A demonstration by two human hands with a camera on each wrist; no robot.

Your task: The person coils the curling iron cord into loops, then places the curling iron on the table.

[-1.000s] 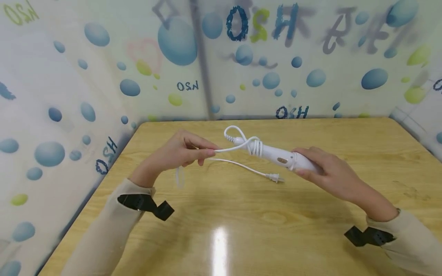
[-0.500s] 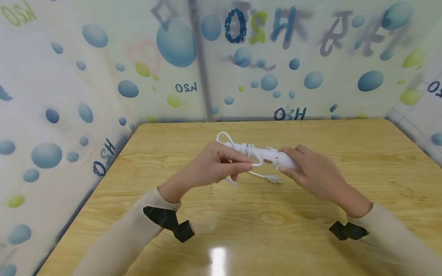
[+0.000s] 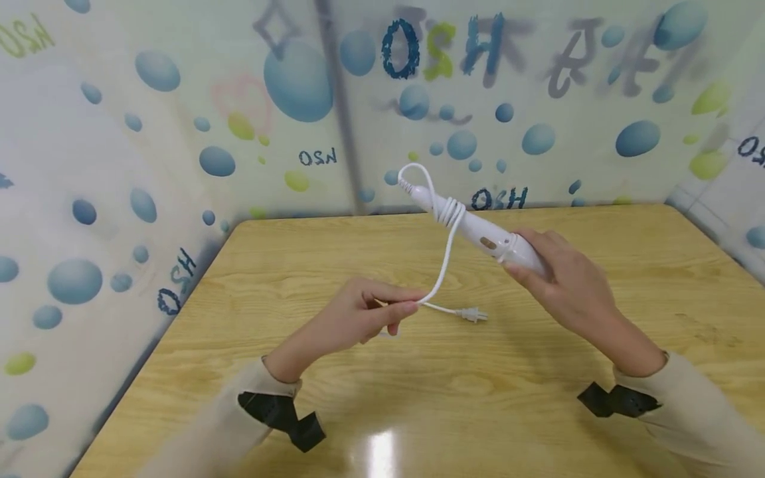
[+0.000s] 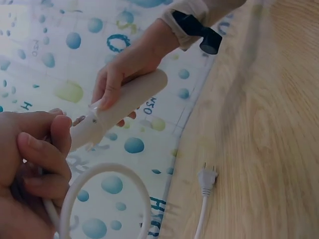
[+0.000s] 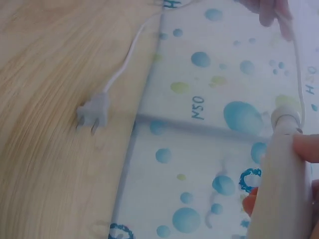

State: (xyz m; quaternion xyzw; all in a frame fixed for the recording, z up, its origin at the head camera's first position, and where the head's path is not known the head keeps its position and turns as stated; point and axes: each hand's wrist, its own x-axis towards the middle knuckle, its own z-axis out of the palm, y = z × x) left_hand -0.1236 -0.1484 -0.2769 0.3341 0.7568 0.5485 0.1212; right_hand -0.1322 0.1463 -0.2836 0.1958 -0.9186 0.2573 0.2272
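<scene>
My right hand [image 3: 568,282] grips the lower part of a white wand-shaped electric appliance [image 3: 478,229], raised over the table and tilted with its cord end up and to the left. Several turns of its white power cord [image 3: 445,262] are wound round the wand near that end, above a small brownish panel. Below and left of the wand, my left hand [image 3: 358,315] pinches the cord between thumb and fingers. A loop of cord [image 4: 142,199] hangs by the left hand in the left wrist view. The two-pin plug [image 3: 472,315] lies on the table.
The wooden table [image 3: 478,411] reaches back to a wall covering [image 3: 370,119] with blue and green bubble prints. Another stretch of this covering runs along the left side. Each sleeve carries a black wrist strap with a small camera.
My left hand moved right with the cord, then down and slightly left, below the wand. My right hand lowered the wand briefly, then raised its cord end more steeply. The plug stayed on the table.
</scene>
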